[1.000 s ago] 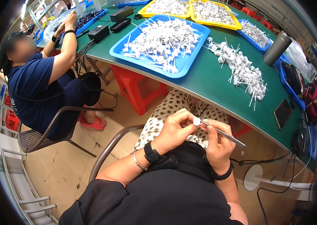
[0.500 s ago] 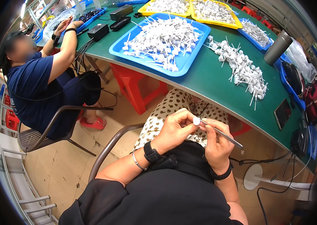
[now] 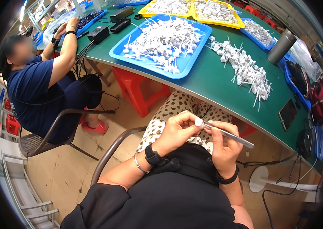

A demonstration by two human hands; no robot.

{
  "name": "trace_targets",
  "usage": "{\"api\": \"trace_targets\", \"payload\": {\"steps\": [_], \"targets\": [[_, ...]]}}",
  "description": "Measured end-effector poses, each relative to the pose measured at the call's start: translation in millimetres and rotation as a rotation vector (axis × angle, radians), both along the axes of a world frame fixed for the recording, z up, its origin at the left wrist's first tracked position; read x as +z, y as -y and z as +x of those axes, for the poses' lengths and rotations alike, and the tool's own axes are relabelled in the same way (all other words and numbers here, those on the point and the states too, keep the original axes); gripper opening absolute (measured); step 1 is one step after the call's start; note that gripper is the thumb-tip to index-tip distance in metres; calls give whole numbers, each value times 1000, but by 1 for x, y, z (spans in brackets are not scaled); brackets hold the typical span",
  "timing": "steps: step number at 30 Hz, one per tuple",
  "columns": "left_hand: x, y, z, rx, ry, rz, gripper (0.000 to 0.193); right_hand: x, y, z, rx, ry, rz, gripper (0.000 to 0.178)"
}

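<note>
over my lap, my left hand (image 3: 178, 129) pinches a small white cap (image 3: 198, 122) while my right hand (image 3: 222, 143) closes on metal tweezers (image 3: 228, 134) touching it; this piece looks mid-assembly, with a loose pile of white parts (image 3: 245, 70) waiting on the green table (image 3: 207, 82).

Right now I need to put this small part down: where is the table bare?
Bare green table lies between the blue tray and the loose white pile, and along the near edge toward the phone. The trays and the pile are crowded.

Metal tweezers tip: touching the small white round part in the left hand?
Touching. Head view: metal tweezers tip meets the small white round part pinched in the left hand.
</note>
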State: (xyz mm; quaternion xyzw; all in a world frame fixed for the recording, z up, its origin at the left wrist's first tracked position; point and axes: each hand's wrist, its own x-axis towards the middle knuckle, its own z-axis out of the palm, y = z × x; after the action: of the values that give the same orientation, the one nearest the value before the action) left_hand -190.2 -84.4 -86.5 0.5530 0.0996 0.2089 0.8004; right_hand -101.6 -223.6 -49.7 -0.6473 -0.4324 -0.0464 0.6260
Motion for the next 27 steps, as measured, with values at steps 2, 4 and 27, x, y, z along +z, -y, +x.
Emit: {"api": "trace_targets", "payload": {"steps": [2,4,27], "targets": [[4,-2,-1,-8,-36,-36,6,3,3,1,19,-74,18,11],[4,-3,-2,-6,-57,-47,6,6,6,4,43,-142,21,11],[13,0,-3,56,-74,47,33,7,7,13,121,-367,78,13]]}}
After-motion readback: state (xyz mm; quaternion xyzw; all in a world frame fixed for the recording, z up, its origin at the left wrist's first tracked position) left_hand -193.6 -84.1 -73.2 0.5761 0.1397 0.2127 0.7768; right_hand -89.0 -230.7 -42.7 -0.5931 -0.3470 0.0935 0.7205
